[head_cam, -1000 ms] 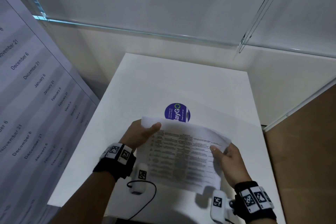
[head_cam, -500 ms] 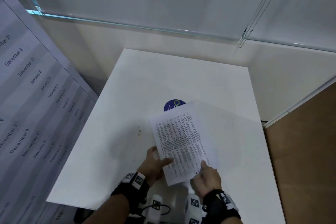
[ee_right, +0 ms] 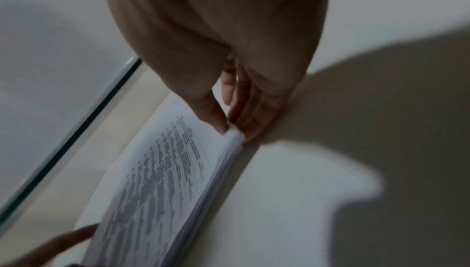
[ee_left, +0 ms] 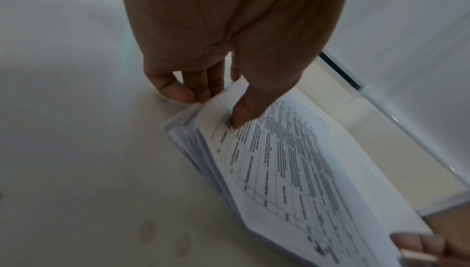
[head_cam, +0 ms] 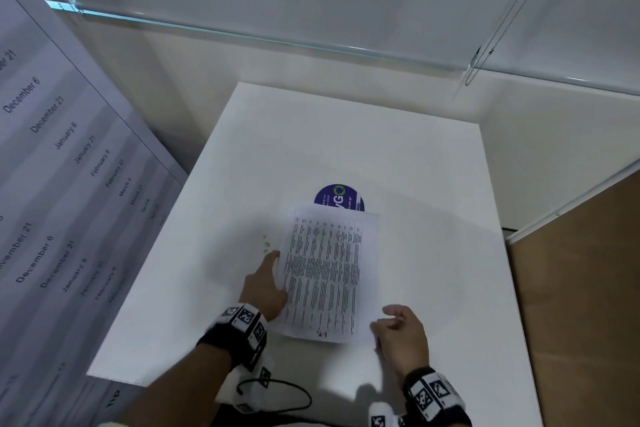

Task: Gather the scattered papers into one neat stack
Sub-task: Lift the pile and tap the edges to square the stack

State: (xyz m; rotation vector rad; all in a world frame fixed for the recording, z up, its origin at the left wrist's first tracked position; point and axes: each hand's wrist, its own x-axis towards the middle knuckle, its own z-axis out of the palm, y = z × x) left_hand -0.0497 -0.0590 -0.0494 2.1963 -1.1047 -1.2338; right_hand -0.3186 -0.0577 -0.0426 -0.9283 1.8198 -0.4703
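Observation:
A stack of printed papers [head_cam: 323,274] lies lengthwise away from me on the white table [head_cam: 433,184]; I cannot tell whether it rests fully on it. My left hand [head_cam: 277,265] grips its left edge, thumb on the top sheet and fingers under the edge. In the left wrist view this left hand [ee_left: 213,108] pinches the stack [ee_left: 292,170]. My right hand [head_cam: 381,324] holds the near right corner. The right wrist view shows that hand [ee_right: 234,128] pinching the stack's [ee_right: 165,180] corner between thumb and fingers.
A round blue sticker [head_cam: 341,198] on the table is partly covered by the stack's far edge. Small marks [head_cam: 266,244] dot the table left of it. A dated board [head_cam: 52,201] leans at the left. Glass panels [head_cam: 277,38] stand behind. A brown surface [head_cam: 588,288] lies right.
The stack has turned from crosswise to lengthwise and come down towards the table. My hands have shifted to its left edge and its near right corner.

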